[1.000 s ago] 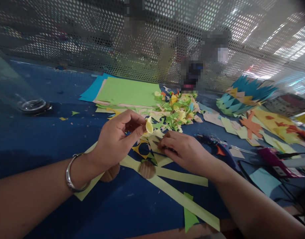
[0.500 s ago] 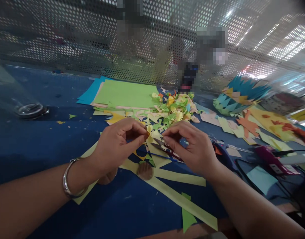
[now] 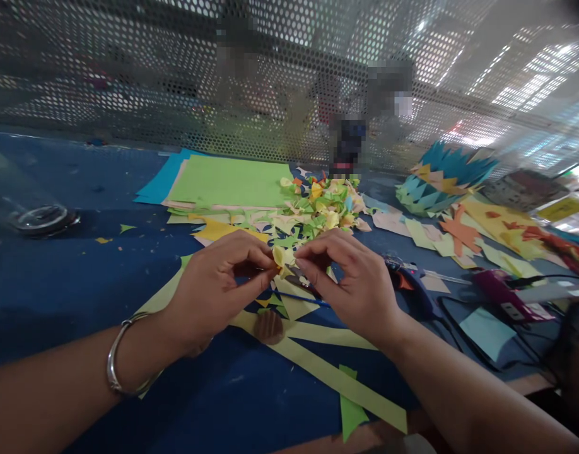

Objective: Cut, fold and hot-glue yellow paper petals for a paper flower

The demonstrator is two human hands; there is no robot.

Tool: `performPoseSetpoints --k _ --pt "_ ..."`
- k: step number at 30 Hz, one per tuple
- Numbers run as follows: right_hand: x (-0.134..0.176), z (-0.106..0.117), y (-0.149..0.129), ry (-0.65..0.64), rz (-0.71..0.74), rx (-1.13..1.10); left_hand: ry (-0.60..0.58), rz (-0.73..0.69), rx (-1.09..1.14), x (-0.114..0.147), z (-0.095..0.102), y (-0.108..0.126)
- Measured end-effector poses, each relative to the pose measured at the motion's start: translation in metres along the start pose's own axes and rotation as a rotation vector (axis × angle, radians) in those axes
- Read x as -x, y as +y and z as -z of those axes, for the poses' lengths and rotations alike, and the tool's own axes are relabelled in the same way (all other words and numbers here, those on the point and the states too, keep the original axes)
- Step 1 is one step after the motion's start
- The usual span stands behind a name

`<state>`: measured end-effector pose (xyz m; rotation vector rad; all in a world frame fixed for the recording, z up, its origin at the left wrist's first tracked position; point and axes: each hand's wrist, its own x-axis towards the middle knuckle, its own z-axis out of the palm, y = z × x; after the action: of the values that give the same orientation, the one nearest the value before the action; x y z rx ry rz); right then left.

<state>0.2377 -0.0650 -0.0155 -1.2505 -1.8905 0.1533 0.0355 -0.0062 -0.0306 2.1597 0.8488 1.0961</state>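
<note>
A small pale yellow paper flower [image 3: 280, 256] is pinched between the thumb and fingers of my left hand [image 3: 223, 290], which wears a silver bangle. Close on its right, my right hand [image 3: 349, 287] has thumb and forefinger pressed together; whether a scrap is between them is too small to tell. Partly hidden behind the right fingers are scissors [image 3: 299, 279]. Below the hands, a round brown disc [image 3: 269, 327] lies by long pale yellow paper strips [image 3: 318, 364]. Behind them spreads a heap of small cut paper pieces [image 3: 334, 202] in green, yellow and orange.
A stack of coloured sheets [image 3: 237, 180] lies at the back left, with a clear container [image 3: 43, 219] farther left. To the right are a blue paper crown-like piece [image 3: 443, 180], a dark blue glue gun [image 3: 419, 290] and a purple power strip [image 3: 497, 290] with cables. A perforated screen [image 3: 152, 82] stands behind.
The view has shifted slightly, so the table things sit a little farther left. My right fingertips have come closer to the paper flower, still held in my left hand.
</note>
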Motion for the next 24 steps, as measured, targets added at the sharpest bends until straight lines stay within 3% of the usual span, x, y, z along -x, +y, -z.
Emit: performPoseSetpoints --k 24 --pt "0.0009 -0.0021 -0.0002 -0.058 0.02 0.003 -0.005 -0.012 -0.06 0.0003 -0.0026 0.0038"
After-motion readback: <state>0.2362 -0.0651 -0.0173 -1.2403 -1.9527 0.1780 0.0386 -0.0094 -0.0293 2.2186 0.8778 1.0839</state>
